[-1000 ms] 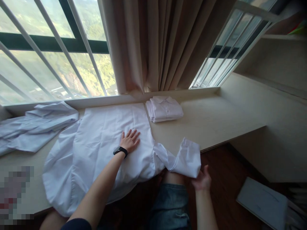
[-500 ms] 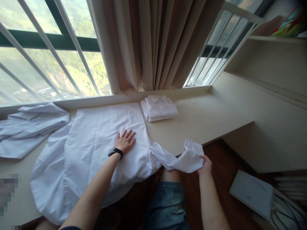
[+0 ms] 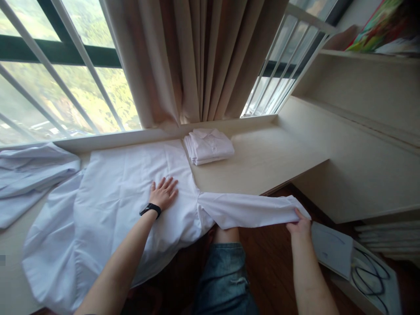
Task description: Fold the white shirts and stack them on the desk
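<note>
A white shirt (image 3: 127, 192) lies spread over the pale bench, its lower part hanging past the front edge. My left hand (image 3: 164, 194) rests flat on it with the fingers spread, a black band on the wrist. My right hand (image 3: 300, 222) grips the cuff end of the shirt's sleeve (image 3: 249, 209), which is pulled out straight to the right, beyond the bench edge. Behind the shirt sits a stack of folded white shirts (image 3: 210, 146), collar showing on top. Another white garment (image 3: 29, 175) lies loosely crumpled at the left.
The pale bench (image 3: 262, 148) runs below a barred window and a brown curtain (image 3: 197, 61). Shelving (image 3: 361, 87) stands at the right. Low at the right are a grey flat panel (image 3: 331, 249) and a coiled black cable (image 3: 370, 271). My knee in denim shorts (image 3: 223, 271) is below.
My right hand has moved right with the cuff, and the sleeve has gone from twisted and slack to stretched straight. My left hand stays flat on the shirt. The view has shifted slightly right.
</note>
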Motion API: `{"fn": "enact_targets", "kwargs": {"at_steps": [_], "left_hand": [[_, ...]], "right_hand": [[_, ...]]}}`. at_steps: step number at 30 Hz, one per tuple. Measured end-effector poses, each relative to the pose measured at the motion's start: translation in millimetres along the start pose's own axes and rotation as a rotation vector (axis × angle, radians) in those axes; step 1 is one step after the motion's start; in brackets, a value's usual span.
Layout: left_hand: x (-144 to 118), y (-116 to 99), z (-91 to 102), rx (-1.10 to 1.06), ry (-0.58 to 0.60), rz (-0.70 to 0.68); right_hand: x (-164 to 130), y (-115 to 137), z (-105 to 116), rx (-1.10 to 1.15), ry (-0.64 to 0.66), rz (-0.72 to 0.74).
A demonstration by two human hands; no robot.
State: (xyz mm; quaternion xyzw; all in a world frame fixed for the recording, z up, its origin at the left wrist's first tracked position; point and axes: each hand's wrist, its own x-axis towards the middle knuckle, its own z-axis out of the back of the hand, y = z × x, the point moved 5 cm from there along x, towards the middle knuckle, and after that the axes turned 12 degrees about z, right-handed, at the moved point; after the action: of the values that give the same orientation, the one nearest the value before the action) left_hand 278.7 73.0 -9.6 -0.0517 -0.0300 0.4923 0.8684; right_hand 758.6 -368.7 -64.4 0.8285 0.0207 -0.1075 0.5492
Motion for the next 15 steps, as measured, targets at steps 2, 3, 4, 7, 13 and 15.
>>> {"fn": "enact_targets", "kwargs": {"at_steps": [2,3,4,7,13,15], "left_hand": [[-1,0,-1.2,0.007,-0.002,-0.006],[-1,0,-1.8,0.012,-0.001,-0.008],[0,0,-2.2,0.017,-0.001,-0.008],[4,-1,-2.1,0.024,0.033,0.005],[14,-12,5.2,-0.004,0.196,0.025],[7,-11,10.9,-0.016,0.172,0.037]], "right_hand": [[-1,21,-2,-0.032,-0.034,0.005],[-3,32,-7,-0.035,-0.004,0.025],[-7,43,-14,-0.036,0.039,0.053],[-26,77,-40,-0.082,0.184,0.128],[-84,175,-40,-0.076,0.288,0.183],[-88,213,-24,-0.040,0.349,0.165]]}}
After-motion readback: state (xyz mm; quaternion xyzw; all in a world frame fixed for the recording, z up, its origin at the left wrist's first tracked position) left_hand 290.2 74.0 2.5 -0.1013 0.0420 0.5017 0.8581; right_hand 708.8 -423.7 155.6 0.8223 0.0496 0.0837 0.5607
